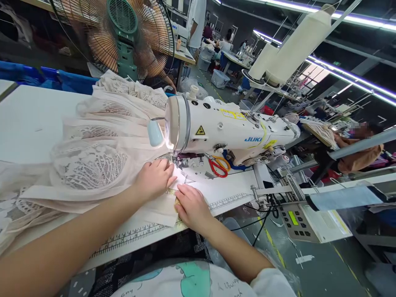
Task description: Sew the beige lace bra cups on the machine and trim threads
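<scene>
both bare hands low, palms down, close together, fingers bent, forearms converging

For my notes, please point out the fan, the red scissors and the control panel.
Fan [123,15]: head view, green central hub.
Red scissors [222,175]: head view, lower handle loop.
Control panel [293,218]: head view, lit display.

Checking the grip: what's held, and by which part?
Cloth, by its right edge, in the right hand; whether the left hand grips it, I can't tell.
</scene>
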`<action>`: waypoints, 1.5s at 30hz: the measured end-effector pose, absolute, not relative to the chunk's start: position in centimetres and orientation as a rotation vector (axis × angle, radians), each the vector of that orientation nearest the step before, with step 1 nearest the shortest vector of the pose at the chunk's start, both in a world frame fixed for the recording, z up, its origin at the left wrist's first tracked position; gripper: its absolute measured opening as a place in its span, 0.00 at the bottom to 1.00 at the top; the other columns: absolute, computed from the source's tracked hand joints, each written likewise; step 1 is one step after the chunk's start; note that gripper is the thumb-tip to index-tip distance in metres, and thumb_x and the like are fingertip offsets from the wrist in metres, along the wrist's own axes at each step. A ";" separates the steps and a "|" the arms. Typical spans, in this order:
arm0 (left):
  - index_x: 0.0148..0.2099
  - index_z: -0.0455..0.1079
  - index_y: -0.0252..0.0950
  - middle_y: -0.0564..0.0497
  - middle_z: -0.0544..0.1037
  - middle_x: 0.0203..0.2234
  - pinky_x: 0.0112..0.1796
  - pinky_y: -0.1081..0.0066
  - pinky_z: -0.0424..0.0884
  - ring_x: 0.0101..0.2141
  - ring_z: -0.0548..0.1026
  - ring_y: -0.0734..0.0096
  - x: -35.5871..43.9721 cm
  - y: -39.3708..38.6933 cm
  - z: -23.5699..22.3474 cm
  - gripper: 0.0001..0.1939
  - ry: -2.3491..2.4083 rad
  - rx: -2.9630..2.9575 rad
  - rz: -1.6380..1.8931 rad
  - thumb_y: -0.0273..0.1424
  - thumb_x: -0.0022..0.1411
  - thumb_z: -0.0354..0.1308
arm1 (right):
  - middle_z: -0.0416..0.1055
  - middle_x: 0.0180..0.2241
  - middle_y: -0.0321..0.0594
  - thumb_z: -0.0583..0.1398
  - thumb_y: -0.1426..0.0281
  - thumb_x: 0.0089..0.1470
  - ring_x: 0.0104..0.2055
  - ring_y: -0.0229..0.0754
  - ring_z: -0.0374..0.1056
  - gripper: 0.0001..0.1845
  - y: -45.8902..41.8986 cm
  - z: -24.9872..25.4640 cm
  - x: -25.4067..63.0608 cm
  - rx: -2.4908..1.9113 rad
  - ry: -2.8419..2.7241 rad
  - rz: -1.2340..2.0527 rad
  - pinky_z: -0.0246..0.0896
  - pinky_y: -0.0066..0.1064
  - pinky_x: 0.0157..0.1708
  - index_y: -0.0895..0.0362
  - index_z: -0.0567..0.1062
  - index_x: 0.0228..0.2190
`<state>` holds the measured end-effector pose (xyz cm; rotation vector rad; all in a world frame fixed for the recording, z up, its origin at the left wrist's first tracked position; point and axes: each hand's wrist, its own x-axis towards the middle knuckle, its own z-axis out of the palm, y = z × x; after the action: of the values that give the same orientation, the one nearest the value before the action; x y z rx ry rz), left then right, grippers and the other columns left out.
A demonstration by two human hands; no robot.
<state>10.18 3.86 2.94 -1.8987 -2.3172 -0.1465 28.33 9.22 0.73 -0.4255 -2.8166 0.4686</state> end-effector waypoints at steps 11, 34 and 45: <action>0.50 0.70 0.29 0.39 0.75 0.44 0.38 0.59 0.67 0.43 0.72 0.53 10.0 3.3 2.5 0.20 -2.224 -1.990 -0.120 0.38 0.66 0.47 | 0.67 0.55 0.49 0.55 0.71 0.56 0.60 0.52 0.59 0.17 8.6 0.9 28.9 -0.375 -2.834 0.514 0.59 0.47 0.56 0.58 0.72 0.47; 0.55 0.68 0.28 0.37 0.73 0.53 0.44 0.58 0.70 0.49 0.72 0.52 8.5 4.0 2.6 0.20 -2.193 -2.089 -0.084 0.32 0.66 0.47 | 0.66 0.57 0.48 0.55 0.68 0.57 0.61 0.50 0.57 0.17 8.9 0.5 27.6 -0.356 -2.829 0.471 0.56 0.44 0.56 0.59 0.71 0.47; 0.47 0.74 0.29 0.41 0.78 0.46 0.31 0.66 0.71 0.34 0.75 0.63 10.1 2.0 2.1 0.17 -1.812 -2.214 -0.108 0.19 0.59 0.50 | 0.67 0.55 0.49 0.58 0.70 0.55 0.60 0.48 0.59 0.15 9.2 0.7 26.4 -0.338 -2.784 0.483 0.56 0.42 0.57 0.59 0.73 0.45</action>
<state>10.07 2.01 2.08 -2.2137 -1.8117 -0.1081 26.44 9.25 0.73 -0.3381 -2.7835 0.4833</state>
